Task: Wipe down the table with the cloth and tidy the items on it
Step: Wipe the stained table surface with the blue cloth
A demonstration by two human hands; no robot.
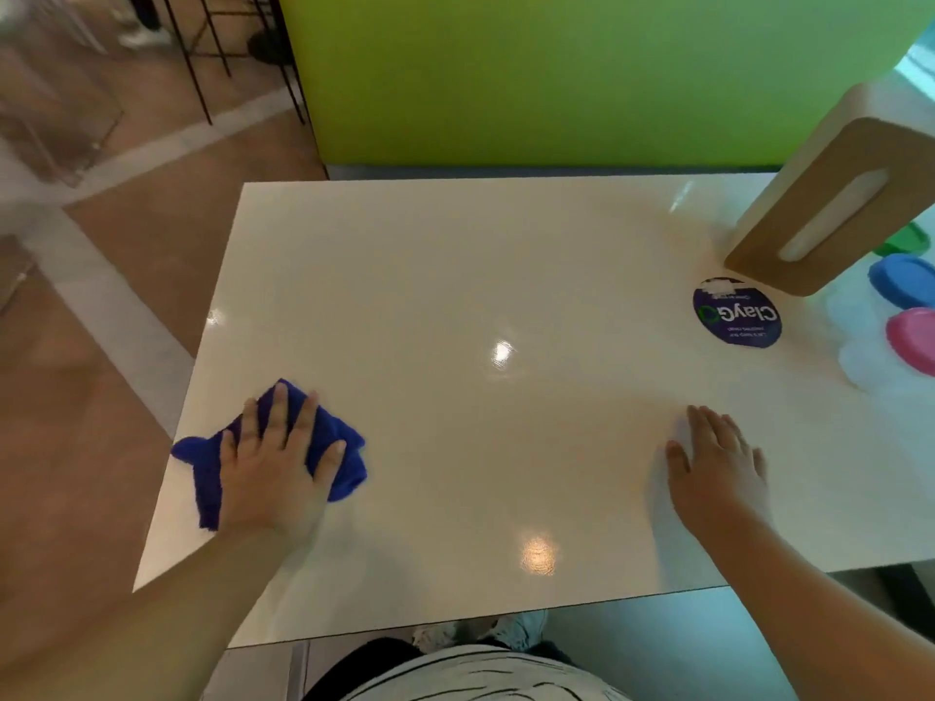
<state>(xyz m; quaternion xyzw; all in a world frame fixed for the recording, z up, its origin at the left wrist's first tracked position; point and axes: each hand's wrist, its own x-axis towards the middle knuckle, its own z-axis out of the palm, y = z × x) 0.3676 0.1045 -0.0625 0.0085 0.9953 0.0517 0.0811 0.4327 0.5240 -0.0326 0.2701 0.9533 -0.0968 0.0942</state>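
A blue cloth (338, 450) lies crumpled near the left edge of the glossy white table (480, 306). My left hand (281, 457) presses flat on the cloth with fingers spread. My right hand (718, 470) rests flat on the bare tabletop at the right, fingers straight, holding nothing. At the far right stand clear tubs with a blue lid (905, 285), a pink lid (913, 339) and a green lid (908, 240).
A tall wooden tissue holder (830, 204) stands at the back right, beside a round dark sticker (736, 313) on the table. A green partition (556, 78) runs behind the table. Brown floor and black chair legs (197, 68) lie to the left.
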